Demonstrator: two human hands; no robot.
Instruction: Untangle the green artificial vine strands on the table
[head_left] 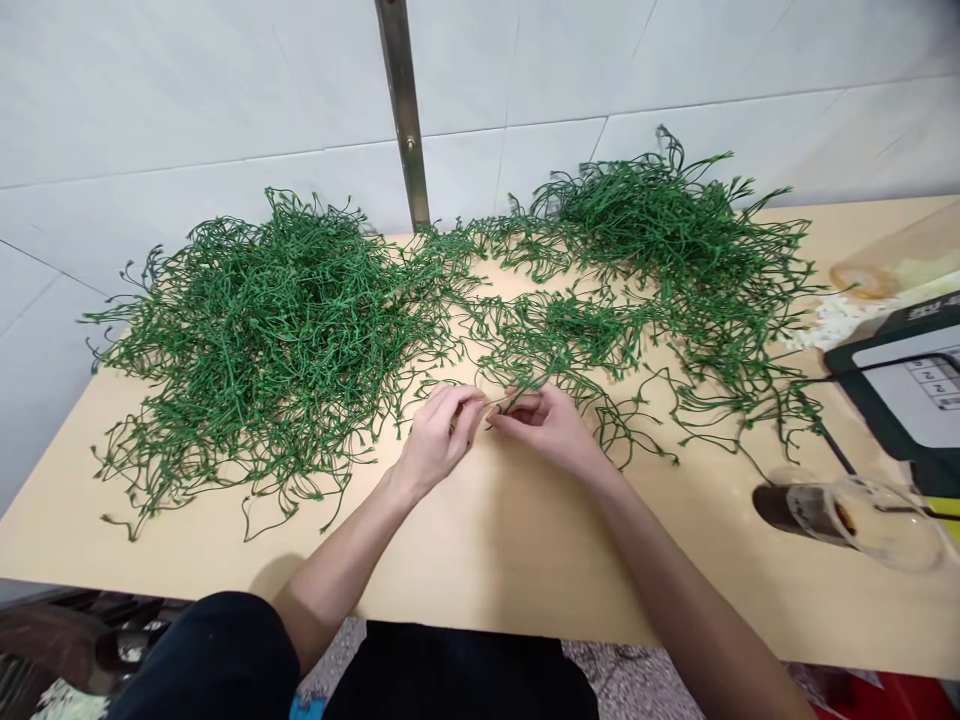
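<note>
Over the front middle of the table, my left hand (442, 430) is closed in a pinch. What it holds, if anything, is too small to make out. Facing it, my right hand (550, 425) is closed on a thin green artificial stem (529, 388), which pokes out above its fingers. The fingertips of both hands almost meet. A large tangled heap of green artificial stems (285, 310) lies to the left of my hands. Looser stems (585, 325) are spread just beyond them, joining a second heap (660, 220) at the back right.
A clear cup with dark drink (817, 512) stands at the right of the wooden table (450, 560). Behind it are a black and grey device with a keypad (911, 375) and small white pieces (840, 318). A tiled wall (225, 90) with a metal strip (405, 110) borders the back.
</note>
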